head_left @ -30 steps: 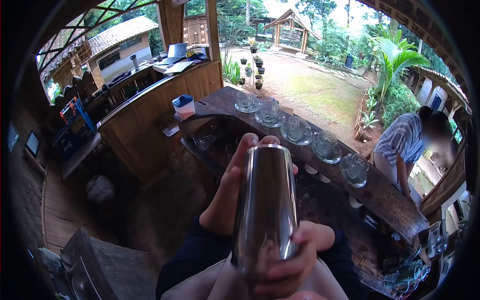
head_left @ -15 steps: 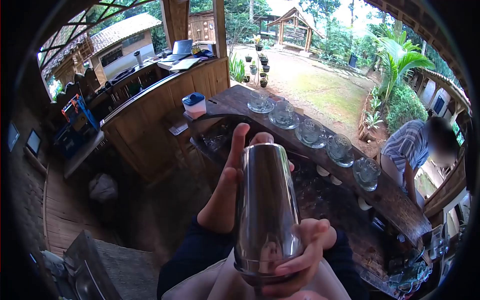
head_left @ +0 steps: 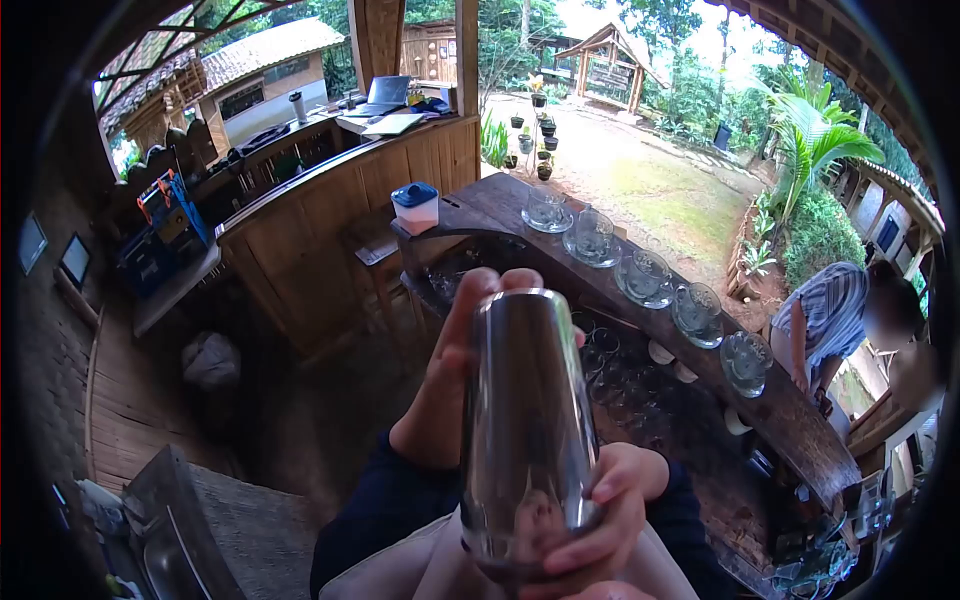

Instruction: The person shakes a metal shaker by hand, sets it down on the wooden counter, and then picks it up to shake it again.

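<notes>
Left hand (head_left: 457,350) and right hand (head_left: 613,515) closed around metal shaker (head_left: 528,410), left finger (head_left: 480,282) now lower

Left hand (head_left: 462,325): one, raised, farther from the body; fingers upward, bent toward the tips, gripping. Left forearm (head_left: 425,425): bare, slanting up and forward. Right hand (head_left: 612,510): one, lower, nearer the body; fingers curled inward, gripping. Right wrist (head_left: 648,470): bare. Hands well apart.

No lettering, number or brand legible anywhere. Metal shaker (head_left: 530,420): reflections only, no readable mark. Blue-lidded tub (head_left: 415,210): no label made out. Roofed wooden stand outdoors (head_left: 609,76): too small to read.
</notes>
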A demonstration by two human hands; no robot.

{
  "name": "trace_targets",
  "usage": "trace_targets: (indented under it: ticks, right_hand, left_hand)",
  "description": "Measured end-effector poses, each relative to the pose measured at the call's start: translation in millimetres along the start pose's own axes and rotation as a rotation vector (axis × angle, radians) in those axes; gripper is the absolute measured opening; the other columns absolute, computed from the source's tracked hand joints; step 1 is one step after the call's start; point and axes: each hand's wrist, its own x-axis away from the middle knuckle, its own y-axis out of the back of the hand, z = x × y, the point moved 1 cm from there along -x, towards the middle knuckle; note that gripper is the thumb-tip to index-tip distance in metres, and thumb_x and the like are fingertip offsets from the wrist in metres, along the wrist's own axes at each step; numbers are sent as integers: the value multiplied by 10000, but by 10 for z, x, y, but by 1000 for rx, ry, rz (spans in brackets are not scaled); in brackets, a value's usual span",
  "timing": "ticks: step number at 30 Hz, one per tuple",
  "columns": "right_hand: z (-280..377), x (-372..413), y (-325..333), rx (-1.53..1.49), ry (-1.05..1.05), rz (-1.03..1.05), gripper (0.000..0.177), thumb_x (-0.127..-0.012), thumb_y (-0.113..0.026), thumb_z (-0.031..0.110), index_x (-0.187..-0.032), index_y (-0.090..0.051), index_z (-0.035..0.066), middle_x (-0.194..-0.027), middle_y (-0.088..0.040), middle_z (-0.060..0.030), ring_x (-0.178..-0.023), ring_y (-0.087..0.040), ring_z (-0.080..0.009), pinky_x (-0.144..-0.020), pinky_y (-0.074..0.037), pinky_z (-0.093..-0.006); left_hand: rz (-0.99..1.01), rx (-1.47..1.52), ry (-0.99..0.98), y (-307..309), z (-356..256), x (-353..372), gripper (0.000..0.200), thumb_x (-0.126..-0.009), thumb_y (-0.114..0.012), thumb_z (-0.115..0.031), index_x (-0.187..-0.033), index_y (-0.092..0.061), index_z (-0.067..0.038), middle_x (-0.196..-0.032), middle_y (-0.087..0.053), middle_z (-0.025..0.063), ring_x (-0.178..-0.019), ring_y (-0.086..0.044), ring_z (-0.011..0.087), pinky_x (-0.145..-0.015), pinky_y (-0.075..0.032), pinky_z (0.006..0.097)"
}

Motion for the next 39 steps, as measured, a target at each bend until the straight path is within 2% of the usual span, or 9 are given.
trace_targets:
  ticks: [7,18,21,23,27,28,32,36,39]
  right_hand:
    - [-646,313,13,-11,-967,367,459,-641,-729,217,-1036,-602,21,-1178,-548,-175,-1095,-527,-335,-876,-424,-477]
    - [-77,-210,-132,-159,129,151,299,-747,-677,209,-1040,-632,241,-1097,-598,56,-1082,-550,-128,-966,-344,-418]
    - [-316,352,-216,-193,-450,508,368,-694,-712,309,-1005,-632,129,-1107,-594,-123,-1040,-564,-310,-925,-383,-459]
    - [-455,501,-333,-276,-1056,286,448,-693,-716,313,-1019,-616,24,-1152,-557,-187,-1054,-549,-349,-895,-429,-467]
    - [-410,-23,-44,-393,-588,468,424,-659,-752,154,-1050,-616,65,-1139,-567,-150,-1064,-563,-298,-926,-418,-383]
    - [-262,-201,43,-406,-412,377,379,-692,-727,144,-1050,-619,85,-1141,-573,-123,-1055,-572,-272,-928,-414,-390]
    - [41,-92,189,-346,330,-18,244,-785,-652,122,-1028,-635,139,-1113,-592,-27,-1013,-598,-180,-927,-407,-436]
    - [-394,132,175,-135,-485,510,329,-741,-673,244,-1026,-617,89,-1115,-571,-133,-1076,-557,-273,-906,-427,-439]
    - [-716,458,100,-83,-1095,335,500,-675,-757,301,-1036,-590,-2,-1167,-559,-177,-1117,-521,-357,-943,-409,-432]
  left_hand:
    - [-239,180,-160,782,302,-239,356,-919,-503,-263,-1108,-548,35,-993,-625,152,-898,-634,225,-762,-541,355]
    - [96,-8,-250,19,9,274,627,-874,-491,-544,-1311,-371,-111,-1095,-531,219,-972,-588,337,-707,-550,416]
    - [340,1165,344,666,128,206,503,-918,-445,-418,-1210,-472,-9,-1158,-542,220,-923,-625,279,-816,-524,395]
    - [-502,241,-381,638,174,227,452,-912,-419,-364,-1162,-507,2,-1108,-576,197,-924,-625,266,-852,-509,391]
    - [129,743,118,566,58,300,435,-908,-477,-409,-1103,-552,-27,-1065,-599,188,-952,-614,265,-786,-530,383]
    - [-270,179,-2,75,-59,313,433,-894,-501,-426,-1060,-550,-28,-947,-597,170,-972,-607,265,-747,-554,361]
    - [535,-125,-592,-158,191,125,639,-884,-508,-496,-1331,-379,-57,-1216,-500,177,-1054,-566,328,-782,-554,422]
    - [6,350,243,578,150,-31,483,-939,-448,-408,-1261,-435,-49,-1164,-535,113,-1014,-584,270,-865,-502,398]
    - [-367,379,-59,776,362,-260,391,-919,-425,-358,-1082,-563,-30,-1026,-626,150,-915,-632,253,-830,-520,414]
